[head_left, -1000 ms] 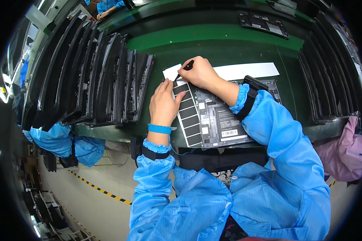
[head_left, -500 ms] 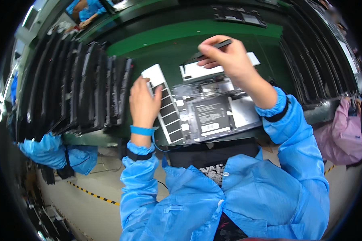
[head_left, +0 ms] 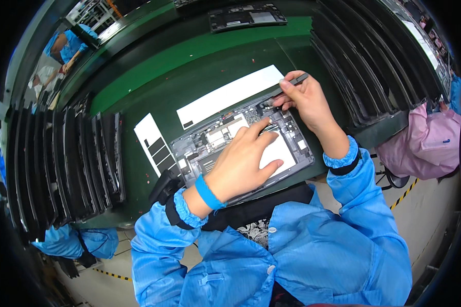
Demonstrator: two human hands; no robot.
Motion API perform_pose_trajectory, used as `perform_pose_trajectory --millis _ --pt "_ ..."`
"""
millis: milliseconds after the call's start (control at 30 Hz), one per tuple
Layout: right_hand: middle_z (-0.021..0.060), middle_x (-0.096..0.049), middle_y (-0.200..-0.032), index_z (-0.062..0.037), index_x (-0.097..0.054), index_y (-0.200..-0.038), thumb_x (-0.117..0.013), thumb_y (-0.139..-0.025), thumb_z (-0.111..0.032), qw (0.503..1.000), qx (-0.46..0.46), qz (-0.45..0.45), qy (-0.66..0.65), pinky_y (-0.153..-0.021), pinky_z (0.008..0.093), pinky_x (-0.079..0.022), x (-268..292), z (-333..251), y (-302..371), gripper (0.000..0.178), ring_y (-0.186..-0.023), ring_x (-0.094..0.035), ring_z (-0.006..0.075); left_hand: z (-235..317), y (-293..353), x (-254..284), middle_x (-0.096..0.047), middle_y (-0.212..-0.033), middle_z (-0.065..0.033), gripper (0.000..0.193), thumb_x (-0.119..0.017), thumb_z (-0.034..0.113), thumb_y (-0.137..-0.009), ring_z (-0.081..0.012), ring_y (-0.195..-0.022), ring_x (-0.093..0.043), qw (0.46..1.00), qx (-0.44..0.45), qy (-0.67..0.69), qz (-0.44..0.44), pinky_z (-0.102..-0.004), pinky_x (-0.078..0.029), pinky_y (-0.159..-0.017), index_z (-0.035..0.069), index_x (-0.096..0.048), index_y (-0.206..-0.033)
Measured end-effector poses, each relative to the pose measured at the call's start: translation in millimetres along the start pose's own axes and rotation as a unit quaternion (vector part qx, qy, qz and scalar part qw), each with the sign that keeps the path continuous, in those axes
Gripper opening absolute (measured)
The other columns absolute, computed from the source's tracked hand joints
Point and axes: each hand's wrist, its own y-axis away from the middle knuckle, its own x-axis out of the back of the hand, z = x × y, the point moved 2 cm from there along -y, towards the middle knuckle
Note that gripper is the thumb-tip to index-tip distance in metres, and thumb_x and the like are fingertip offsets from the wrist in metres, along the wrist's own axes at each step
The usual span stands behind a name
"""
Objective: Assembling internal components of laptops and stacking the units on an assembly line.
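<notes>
An opened laptop base (head_left: 312,159), its circuit boards and battery exposed, lies on the green bench before me. My left hand (head_left: 243,156) rests over its middle with fingers spread, touching the inside and hiding part of the battery. At the far right corner of the base, my right hand (head_left: 303,100) pinches dark tweezers (head_left: 299,79), their tip low over the corner parts. Whether the tips hold anything is too small to tell. Beyond the base lies a long white backing strip (head_left: 230,94) with one small black piece. Left of it, another white sheet (head_left: 147,129) carries several black rectangular stickers.
Stacks of dark laptop parts stand on edge at the left (head_left: 61,169) and right (head_left: 366,66). Another opened laptop base (head_left: 248,18) lies at the far side. A co-worker in blue (head_left: 69,46) is at the far left; a pink sleeve (head_left: 425,138) shows at right.
My left hand has moved from the stickered sheet onto the laptop base. My right hand has brought the tweezers from the white strip to the base's far right corner. The view has turned.
</notes>
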Motion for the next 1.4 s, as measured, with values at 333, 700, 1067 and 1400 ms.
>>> perform_pose_trajectory --millis 333,700,1067,1400 --pt "0.0115 -0.066 -0.075 0.0029 -0.058 -0.099 -0.063 -0.093 -0.019 0.997 -0.065 -0.034 -0.01 -0.056 0.0207 -0.054 -3 1 2 0.023 -0.068 -0.069 0.0147 2 -2 2 -0.054 -0.13 -0.0193 0.029 -0.071 0.021 -0.08 -0.0341 -0.102 -0.057 1.0 -0.008 0.012 -0.012 -0.0395 -0.047 -0.089 0.004 -0.065 -0.102" --pt "0.0153 -0.068 -0.077 0.0071 -0.06 -0.099 -0.062 -0.093 -0.015 0.998 -0.062 0.0 0.015 -0.061 0.023 -0.056 -6 1 3 0.023 -0.069 -0.069 0.0167 2 0 3 -0.053 -0.13 -0.0192 0.028 -0.072 0.018 -0.079 -0.0337 -0.098 -0.056 1.0 -0.012 0.003 -0.01 -0.039 -0.048 -0.087 0.004 -0.063 -0.101" --pt "0.016 -0.068 -0.081 0.009 -0.06 -0.105 -0.061 -0.094 -0.015 0.998 -0.038 0.016 0.037 -0.062 0.0242 -0.056 -12 -1 7 0.026 -0.073 -0.07 0.0178 3 1 -8 -0.042 -0.139 -0.023 0.077 -0.077 0.049 -0.065 -0.0397 -0.12 -0.041 0.987 0.043 -0.157 0.002 -0.0515 -0.035 -0.096 0.011 -0.053 -0.128" --pt "0.0138 -0.067 -0.087 0.0062 -0.061 -0.105 -0.061 -0.094 -0.019 0.999 0.037 0.021 0.006 -0.064 0.0248 -0.056 -12 6 8 0.027 -0.077 -0.07 0.0189 1 3 -11 -0.046 -0.138 -0.0163 0.07 -0.075 0.048 -0.071 -0.0371 -0.12 -0.043 0.983 0.009 -0.177 0.049 -0.0486 -0.037 -0.098 0.008 -0.055 -0.125"
